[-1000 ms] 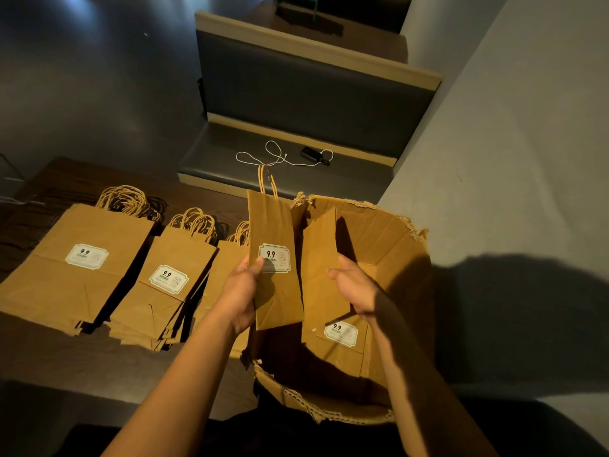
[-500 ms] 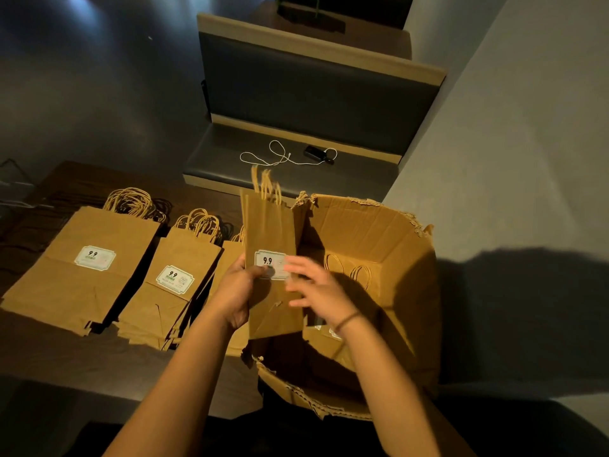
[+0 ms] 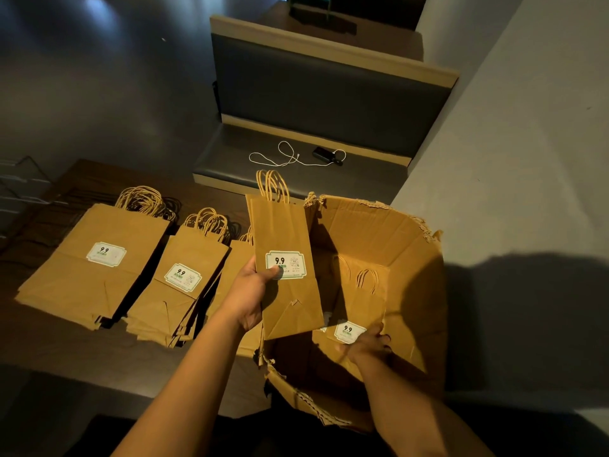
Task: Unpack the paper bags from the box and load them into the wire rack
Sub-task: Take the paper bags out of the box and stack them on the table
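My left hand (image 3: 252, 296) grips a small bundle of flat brown paper bags (image 3: 290, 298) upright, thumb on the white 9.9 label, beside the open cardboard box (image 3: 412, 258). My right hand (image 3: 367, 346) is down inside the box, its fingers under the lower edge of another labelled bag (image 3: 359, 301) that leans there. On the dark table lie three stacks of the same bags: a large one (image 3: 95, 268), a middle one (image 3: 178, 288) and a third (image 3: 235, 268) half hidden behind my left hand. Thin wires of the rack (image 3: 19, 179) show at the far left edge.
Behind the table stands a dark padded bench (image 3: 296, 153) with a white cable (image 3: 290, 158) and a small black device (image 3: 324, 155) on its seat. A grey wall (image 3: 510, 159) runs close along the right of the box. The box rim is torn and ragged.
My right hand left the held bundle and dropped into the box onto another bag. The left hand kept its bundle upright, nearly in place.
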The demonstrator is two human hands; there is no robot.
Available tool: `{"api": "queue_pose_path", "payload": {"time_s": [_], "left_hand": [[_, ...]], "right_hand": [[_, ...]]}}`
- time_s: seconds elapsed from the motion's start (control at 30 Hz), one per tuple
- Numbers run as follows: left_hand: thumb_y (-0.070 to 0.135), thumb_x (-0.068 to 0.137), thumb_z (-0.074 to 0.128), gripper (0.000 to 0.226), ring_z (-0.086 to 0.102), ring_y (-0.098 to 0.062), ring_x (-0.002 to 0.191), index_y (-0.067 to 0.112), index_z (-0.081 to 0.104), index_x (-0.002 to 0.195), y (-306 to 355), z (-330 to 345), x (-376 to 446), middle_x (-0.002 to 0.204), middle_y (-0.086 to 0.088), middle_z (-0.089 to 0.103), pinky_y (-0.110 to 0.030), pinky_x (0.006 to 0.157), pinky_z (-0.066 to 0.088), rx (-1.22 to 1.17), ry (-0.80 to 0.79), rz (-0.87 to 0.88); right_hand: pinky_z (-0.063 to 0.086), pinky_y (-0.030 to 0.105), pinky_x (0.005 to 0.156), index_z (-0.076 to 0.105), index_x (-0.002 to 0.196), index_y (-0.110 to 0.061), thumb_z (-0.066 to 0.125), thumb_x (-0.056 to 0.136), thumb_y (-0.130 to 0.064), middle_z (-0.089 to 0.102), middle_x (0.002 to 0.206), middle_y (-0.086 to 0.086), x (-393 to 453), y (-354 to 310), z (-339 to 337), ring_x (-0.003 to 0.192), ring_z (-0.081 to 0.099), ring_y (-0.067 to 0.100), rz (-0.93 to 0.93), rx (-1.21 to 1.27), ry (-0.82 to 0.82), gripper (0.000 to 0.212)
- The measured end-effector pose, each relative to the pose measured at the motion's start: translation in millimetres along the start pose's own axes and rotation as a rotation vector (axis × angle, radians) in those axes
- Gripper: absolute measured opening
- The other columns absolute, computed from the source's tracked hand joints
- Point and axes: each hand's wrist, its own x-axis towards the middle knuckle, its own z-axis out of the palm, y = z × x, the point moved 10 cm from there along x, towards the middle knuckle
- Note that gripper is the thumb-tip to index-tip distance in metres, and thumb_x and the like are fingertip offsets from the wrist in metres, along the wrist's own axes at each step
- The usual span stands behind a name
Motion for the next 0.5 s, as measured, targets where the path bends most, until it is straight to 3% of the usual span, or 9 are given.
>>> {"api": "queue_pose_path", "payload": {"time_s": [0.17,0.3,0.4,0.5], "left_hand": [[-0.002,0.099,0.055,0.031,0.074,-0.029,0.096,0.018,0.059,0.121,1.0,-3.8,1.1,0.111,-0.015,0.075,-0.038,0.069,0.062,-0.067,-0.003,-0.014],[-0.003,0.098,0.056,0.035,0.074,-0.029,0.099,0.015,0.058,0.128,-1.4,-0.3,3.3,0.114,-0.015,0.075,-0.036,0.068,0.062,-0.058,-0.016,-0.018],[-0.002,0.098,0.057,0.036,0.074,-0.029,0.101,0.014,0.058,0.13,-0.5,-3.4,4.9,0.114,-0.014,0.075,-0.035,0.068,0.061,-0.046,-0.01,-0.011],[-0.002,0.098,0.057,0.036,0.074,-0.027,0.099,0.015,0.058,0.13,0.5,-6.2,5.9,0.111,-0.012,0.076,-0.033,0.067,0.06,-0.017,-0.007,0.001]], "right_hand": [[0.055,0.04,0.087,0.037,0.135,-0.009,0.096,0.06,-0.036,0.059,0.131,0.016,-1.8,5.0,-20.5,0.115,0.062,0.034,-0.022,0.103,0.051,0.099],[0.055,0.035,0.082,0.058,0.122,-0.011,0.09,0.071,-0.028,0.066,0.125,0.013,3.4,-5.3,-47.9,0.112,0.065,0.032,-0.093,0.116,0.123,0.063],[0.055,0.038,0.084,0.056,0.13,-0.014,0.081,0.08,-0.016,0.064,0.128,0.012,20.4,-17.7,-68.1,0.116,0.063,0.034,-0.186,0.209,0.139,0.056],[0.055,0.053,0.089,0.051,0.133,-0.004,0.073,0.084,-0.003,0.06,0.132,0.024,53.6,-30.0,-83.2,0.115,0.061,0.043,-0.325,0.37,-0.002,0.053]]}}
